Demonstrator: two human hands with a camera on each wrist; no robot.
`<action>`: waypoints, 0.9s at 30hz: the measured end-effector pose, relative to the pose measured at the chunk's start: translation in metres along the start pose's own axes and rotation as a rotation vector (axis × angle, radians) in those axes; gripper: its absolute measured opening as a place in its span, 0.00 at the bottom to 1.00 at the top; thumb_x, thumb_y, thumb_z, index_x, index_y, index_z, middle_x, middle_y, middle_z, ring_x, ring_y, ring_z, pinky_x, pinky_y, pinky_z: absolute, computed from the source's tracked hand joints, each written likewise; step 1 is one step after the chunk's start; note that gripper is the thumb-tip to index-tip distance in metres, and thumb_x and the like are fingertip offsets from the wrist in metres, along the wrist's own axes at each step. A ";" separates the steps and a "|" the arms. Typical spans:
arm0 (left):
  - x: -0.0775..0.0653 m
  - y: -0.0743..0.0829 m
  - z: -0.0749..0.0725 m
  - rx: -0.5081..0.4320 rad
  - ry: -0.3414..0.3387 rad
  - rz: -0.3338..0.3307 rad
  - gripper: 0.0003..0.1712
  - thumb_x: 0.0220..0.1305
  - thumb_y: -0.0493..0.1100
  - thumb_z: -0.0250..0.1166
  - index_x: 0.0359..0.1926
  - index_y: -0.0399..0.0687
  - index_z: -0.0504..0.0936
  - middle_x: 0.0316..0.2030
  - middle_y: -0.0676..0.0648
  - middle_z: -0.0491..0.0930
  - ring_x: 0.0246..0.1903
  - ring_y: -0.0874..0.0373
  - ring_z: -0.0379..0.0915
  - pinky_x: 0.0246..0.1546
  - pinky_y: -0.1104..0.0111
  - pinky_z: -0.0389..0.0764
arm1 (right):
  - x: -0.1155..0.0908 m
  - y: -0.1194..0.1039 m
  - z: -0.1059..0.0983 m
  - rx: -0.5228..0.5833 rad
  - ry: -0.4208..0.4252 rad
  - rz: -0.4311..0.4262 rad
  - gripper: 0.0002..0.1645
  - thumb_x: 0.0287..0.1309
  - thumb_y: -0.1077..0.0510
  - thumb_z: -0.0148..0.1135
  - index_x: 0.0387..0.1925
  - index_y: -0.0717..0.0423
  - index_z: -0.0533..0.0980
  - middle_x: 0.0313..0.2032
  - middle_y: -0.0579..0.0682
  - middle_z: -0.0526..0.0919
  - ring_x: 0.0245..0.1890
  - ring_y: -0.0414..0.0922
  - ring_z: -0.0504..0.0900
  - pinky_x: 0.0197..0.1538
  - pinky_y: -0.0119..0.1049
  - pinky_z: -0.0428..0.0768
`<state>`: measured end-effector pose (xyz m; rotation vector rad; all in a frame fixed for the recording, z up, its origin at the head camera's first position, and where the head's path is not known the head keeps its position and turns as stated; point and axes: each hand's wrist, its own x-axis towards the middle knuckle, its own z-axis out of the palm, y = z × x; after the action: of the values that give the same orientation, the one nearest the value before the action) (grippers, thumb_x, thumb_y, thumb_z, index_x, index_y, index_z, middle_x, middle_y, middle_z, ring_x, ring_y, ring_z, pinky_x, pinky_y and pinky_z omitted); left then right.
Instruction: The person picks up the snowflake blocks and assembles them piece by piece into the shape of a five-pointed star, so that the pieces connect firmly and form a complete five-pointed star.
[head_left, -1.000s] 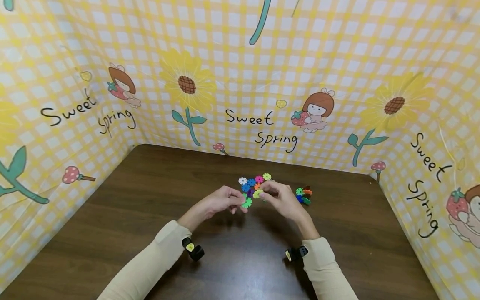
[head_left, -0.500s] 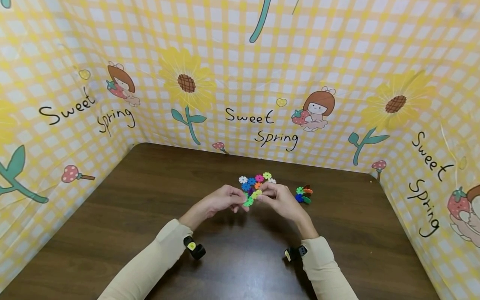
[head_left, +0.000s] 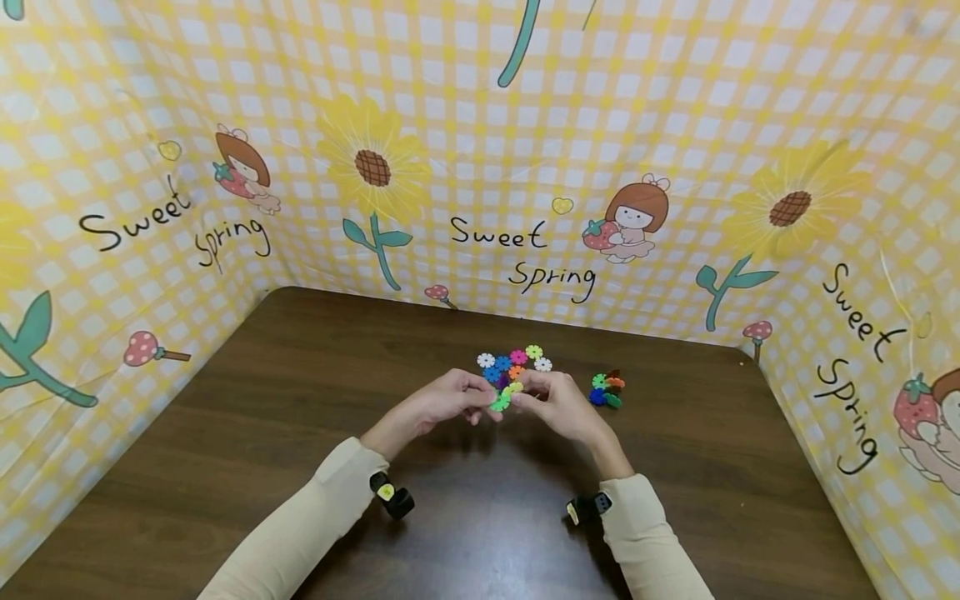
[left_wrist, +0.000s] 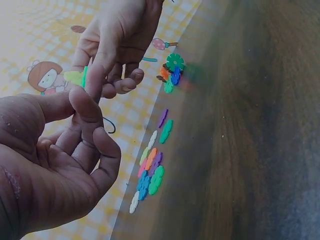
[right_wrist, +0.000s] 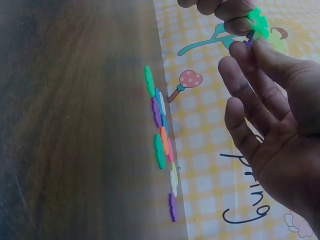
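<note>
Above the table, my left hand [head_left: 448, 400] pinches a green toothed plastic disc [head_left: 500, 403], a flower-like building piece, between thumb and fingers. My right hand [head_left: 562, 408] pinches a yellow-green disc [head_left: 515, 388] of the same kind. The two discs overlap at their edges, with the hands nearly fingertip to fingertip. In the right wrist view, the green disc [right_wrist: 259, 23] shows edge-on between the fingertips, and a bit of purple [right_wrist: 248, 43] shows just below it. My right hand's lower fingers [right_wrist: 245, 125] are loosely bent, away from the discs.
Behind the hands, several loose discs lie flat on the brown table [head_left: 337, 333], among them white [head_left: 486, 360], blue [head_left: 503, 363], pink [head_left: 518, 357] and orange ones. A joined cluster of discs [head_left: 607, 390] stands to their right. A checked cloth [head_left: 480, 150] rises around the table.
My right hand has moved slightly left, bringing the yellow-green disc from apart to overlapping the green one. The left hand has shifted a little to the right. The loose discs and cluster stay put.
</note>
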<state>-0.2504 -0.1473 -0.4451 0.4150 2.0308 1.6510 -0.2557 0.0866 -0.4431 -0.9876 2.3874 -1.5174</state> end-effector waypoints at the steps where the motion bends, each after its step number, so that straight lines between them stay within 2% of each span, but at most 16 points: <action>1: 0.000 0.001 0.000 0.003 0.002 0.000 0.13 0.74 0.42 0.58 0.45 0.36 0.84 0.34 0.43 0.88 0.23 0.60 0.72 0.37 0.63 0.77 | -0.001 -0.005 0.000 -0.020 -0.002 -0.008 0.04 0.66 0.65 0.63 0.37 0.64 0.81 0.33 0.61 0.86 0.34 0.64 0.82 0.40 0.50 0.83; 3: 0.000 0.001 0.001 0.006 0.009 -0.005 0.12 0.74 0.41 0.59 0.45 0.36 0.84 0.33 0.43 0.88 0.22 0.60 0.72 0.36 0.63 0.77 | -0.002 -0.016 -0.001 -0.042 -0.009 -0.021 0.04 0.65 0.66 0.63 0.36 0.65 0.81 0.33 0.62 0.85 0.33 0.61 0.82 0.39 0.51 0.83; 8: 0.001 0.003 0.002 0.000 0.032 -0.020 0.11 0.73 0.40 0.60 0.45 0.36 0.84 0.33 0.43 0.88 0.22 0.61 0.71 0.35 0.65 0.76 | -0.005 -0.031 -0.003 -0.059 -0.004 -0.038 0.04 0.65 0.67 0.63 0.36 0.67 0.81 0.32 0.61 0.85 0.29 0.44 0.82 0.38 0.54 0.83; 11: 0.001 0.003 0.002 -0.004 0.028 -0.018 0.12 0.74 0.40 0.59 0.46 0.35 0.84 0.33 0.42 0.88 0.22 0.62 0.71 0.34 0.65 0.76 | -0.006 -0.031 -0.003 -0.069 0.004 -0.028 0.04 0.65 0.66 0.63 0.36 0.66 0.81 0.31 0.61 0.85 0.29 0.38 0.80 0.37 0.49 0.83; 14: 0.001 0.002 0.002 -0.002 0.016 -0.020 0.13 0.74 0.41 0.58 0.47 0.35 0.84 0.34 0.42 0.88 0.21 0.61 0.71 0.34 0.65 0.76 | -0.007 -0.030 -0.003 -0.068 0.004 -0.016 0.05 0.66 0.66 0.62 0.36 0.66 0.81 0.31 0.63 0.85 0.28 0.40 0.79 0.35 0.41 0.82; 17: 0.001 0.001 0.001 0.003 0.006 -0.021 0.13 0.75 0.41 0.58 0.47 0.35 0.84 0.35 0.42 0.88 0.21 0.61 0.71 0.34 0.65 0.76 | -0.008 -0.028 -0.003 -0.068 0.006 -0.022 0.05 0.66 0.66 0.62 0.35 0.66 0.81 0.31 0.64 0.84 0.28 0.48 0.79 0.34 0.34 0.79; 21: 0.001 0.002 0.001 0.014 -0.002 -0.023 0.13 0.75 0.41 0.58 0.47 0.36 0.84 0.35 0.42 0.88 0.22 0.61 0.72 0.35 0.64 0.77 | -0.009 -0.028 -0.005 -0.072 0.017 -0.036 0.03 0.65 0.67 0.64 0.39 0.65 0.81 0.33 0.61 0.85 0.32 0.55 0.80 0.38 0.41 0.80; 24: 0.000 0.001 0.001 0.027 -0.006 -0.024 0.13 0.75 0.40 0.58 0.47 0.35 0.84 0.35 0.42 0.88 0.22 0.60 0.72 0.36 0.62 0.77 | -0.010 -0.029 -0.007 -0.078 0.020 -0.033 0.08 0.64 0.67 0.65 0.44 0.64 0.81 0.37 0.59 0.85 0.36 0.54 0.82 0.43 0.49 0.81; 27: 0.001 -0.001 0.000 0.034 -0.008 -0.021 0.13 0.75 0.40 0.57 0.48 0.34 0.83 0.34 0.42 0.88 0.21 0.60 0.73 0.36 0.61 0.78 | -0.011 -0.030 -0.009 -0.088 0.013 -0.026 0.09 0.64 0.66 0.65 0.46 0.64 0.81 0.39 0.58 0.85 0.39 0.53 0.82 0.45 0.48 0.81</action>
<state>-0.2506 -0.1469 -0.4459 0.4096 2.0532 1.6015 -0.2380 0.0921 -0.4155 -1.0332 2.4793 -1.4431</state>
